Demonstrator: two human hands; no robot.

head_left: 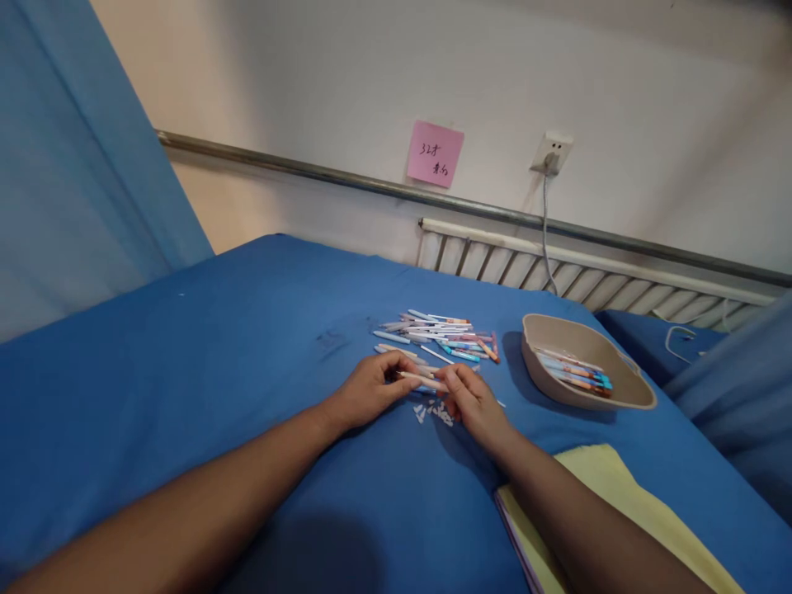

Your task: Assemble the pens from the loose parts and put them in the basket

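Note:
My left hand [371, 388] and my right hand [473, 400] meet over the blue sheet [216, 363], each pinching one end of a pale pen [421, 380] held level between them. Just beyond the hands lies a loose pile of pens [442, 334], several of them, in white, blue, pink and orange. Small white bits [433, 411] lie on the sheet under my right hand. To the right stands a beige oval tray [619, 394] with several pens inside it.
A yellow cloth over a notebook [610, 495] lies by my right forearm. Behind the bed are a white radiator [587, 276], a metal rail, a wall socket with a cable [550, 153] and a pink note [435, 154]. A blue curtain [68, 181] hangs at the left.

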